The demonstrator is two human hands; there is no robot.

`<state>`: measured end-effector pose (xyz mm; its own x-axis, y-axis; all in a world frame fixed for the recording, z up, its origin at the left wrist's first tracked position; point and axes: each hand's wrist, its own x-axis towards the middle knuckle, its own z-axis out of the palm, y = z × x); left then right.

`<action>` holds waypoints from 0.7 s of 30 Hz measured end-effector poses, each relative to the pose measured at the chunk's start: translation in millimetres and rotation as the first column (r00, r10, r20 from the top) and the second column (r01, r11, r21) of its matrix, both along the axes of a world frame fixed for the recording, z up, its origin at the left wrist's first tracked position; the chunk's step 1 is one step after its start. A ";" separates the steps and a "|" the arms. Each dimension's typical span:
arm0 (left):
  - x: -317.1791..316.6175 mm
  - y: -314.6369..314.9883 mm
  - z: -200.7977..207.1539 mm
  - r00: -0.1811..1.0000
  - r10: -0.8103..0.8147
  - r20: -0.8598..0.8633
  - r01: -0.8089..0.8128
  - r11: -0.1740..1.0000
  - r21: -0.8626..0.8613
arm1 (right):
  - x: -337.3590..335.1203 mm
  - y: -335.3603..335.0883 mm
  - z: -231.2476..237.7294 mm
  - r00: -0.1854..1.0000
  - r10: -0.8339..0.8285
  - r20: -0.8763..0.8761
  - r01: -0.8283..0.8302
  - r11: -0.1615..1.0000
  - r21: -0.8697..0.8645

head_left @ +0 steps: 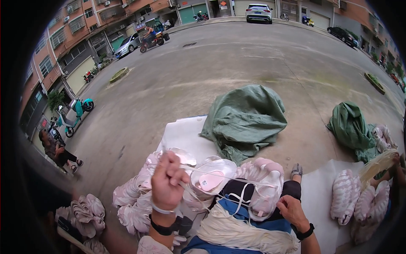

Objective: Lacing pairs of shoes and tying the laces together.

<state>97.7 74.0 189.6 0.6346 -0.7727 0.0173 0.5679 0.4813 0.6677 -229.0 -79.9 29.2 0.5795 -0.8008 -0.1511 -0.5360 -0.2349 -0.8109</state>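
Note:
My left hand (pixel 168 180) is raised, its fingers closed on a white shoelace (pixel 228 177) that stretches right, toward a pink-and-white sneaker (pixel 266 188). This shoe rests on my lap, with loose lace loops hanging beside its opening. My right hand (pixel 292 211) is at the shoe's right side with fingers curled in; whatever they pinch is hidden. A second sneaker (pixel 210 180) with a pink-and-white insole lies left of it. Across my lap lies a thick bundle of cream laces (pixel 241 230) over blue cloth (pixel 237 207).
More pink-and-white shoes (pixel 131 199) are heaped at my left. A green woven sack (pixel 247 118) stands ahead on a white sheet (pixel 182 131). At right, another person's hand (pixel 395 160) is by laces and shoes. A seated person (pixel 57 150) and teal scooter (pixel 75 114) are left.

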 end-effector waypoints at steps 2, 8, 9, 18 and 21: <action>40.3 23.6 9.0 0.989 -0.037 -0.145 -0.004 0.961 -0.277 | -1.4 5.1 2.1 0.999 0.038 -0.028 -0.036 0.997 0.071; 165.1 135.2 49.7 0.973 0.228 -0.044 -0.221 0.846 -0.485 | -5.2 18.1 -7.0 0.915 0.342 -0.215 -0.375 0.916 -0.140; 193.1 161.8 57.8 0.969 0.246 0.000 -0.213 0.841 -0.498 | -3.5 20.4 -5.7 0.899 0.343 -0.272 -0.393 0.906 -0.156; 218.8 132.7 49.9 0.810 0.520 0.272 -0.394 0.826 -0.403 | -5.9 47.6 -31.9 0.840 0.313 -0.442 -0.462 0.840 -0.285; 144.2 92.8 23.5 0.789 0.262 0.556 -0.124 0.954 -0.273 | -8.8 43.7 -16.0 0.862 0.312 -0.401 -0.437 0.857 -0.272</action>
